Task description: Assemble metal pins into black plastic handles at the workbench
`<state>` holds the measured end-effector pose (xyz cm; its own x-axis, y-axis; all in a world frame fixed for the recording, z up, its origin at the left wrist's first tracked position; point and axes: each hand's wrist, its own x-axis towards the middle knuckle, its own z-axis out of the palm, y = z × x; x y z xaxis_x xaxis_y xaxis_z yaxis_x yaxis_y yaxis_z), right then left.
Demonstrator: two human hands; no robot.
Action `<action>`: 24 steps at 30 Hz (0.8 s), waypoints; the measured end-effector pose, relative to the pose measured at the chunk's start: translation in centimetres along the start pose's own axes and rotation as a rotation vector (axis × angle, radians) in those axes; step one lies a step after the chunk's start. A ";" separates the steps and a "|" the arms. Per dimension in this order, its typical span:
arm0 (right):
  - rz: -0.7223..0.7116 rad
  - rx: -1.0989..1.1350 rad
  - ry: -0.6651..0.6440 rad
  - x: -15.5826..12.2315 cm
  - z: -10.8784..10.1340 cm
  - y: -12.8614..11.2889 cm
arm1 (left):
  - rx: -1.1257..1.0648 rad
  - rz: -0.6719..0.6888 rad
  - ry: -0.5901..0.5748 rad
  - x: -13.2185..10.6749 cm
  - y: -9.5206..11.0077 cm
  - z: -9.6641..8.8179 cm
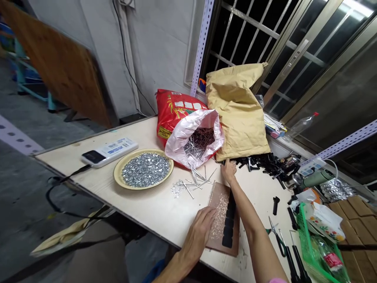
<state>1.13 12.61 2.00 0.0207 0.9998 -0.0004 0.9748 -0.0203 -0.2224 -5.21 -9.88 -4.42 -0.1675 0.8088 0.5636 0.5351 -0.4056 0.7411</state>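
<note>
My left hand lies on the edge of a brown board, fingers apart, holding nothing visible. Small pale pieces are scattered over the board, and a row of black blocks runs along its right side. My right hand reaches past the board towards a heap of black plastic parts, at the foot of a kraft paper bag. Its fingertips are partly hidden, so any held item cannot be seen. Loose steel nails lie just left of that hand, below a white plastic bag of nails.
A plate of small zinc washers and a white power strip stand on the pale table. Behind is a red woven sack. Scissors and a green plastic basket lie at right. The table's near-left edge drops to the floor.
</note>
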 end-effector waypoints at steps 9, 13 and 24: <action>0.106 0.583 -0.221 -2.7 -2.6 8.0 | -0.291 -0.419 -0.003 1.7 -0.7 -1.7; 0.092 0.897 -0.392 -6.3 -3.9 9.7 | -0.589 -0.715 -0.073 3.7 0.7 -1.1; -0.043 1.399 -0.398 -11.6 -2.0 6.4 | -0.987 -0.903 0.153 7.8 2.3 0.0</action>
<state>7.57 0.86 2.50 -0.2906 0.9392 -0.1828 -0.0412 -0.2031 -0.9783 -5.26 -4.51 1.67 -0.2668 0.9249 -0.2708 -0.6152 0.0528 0.7866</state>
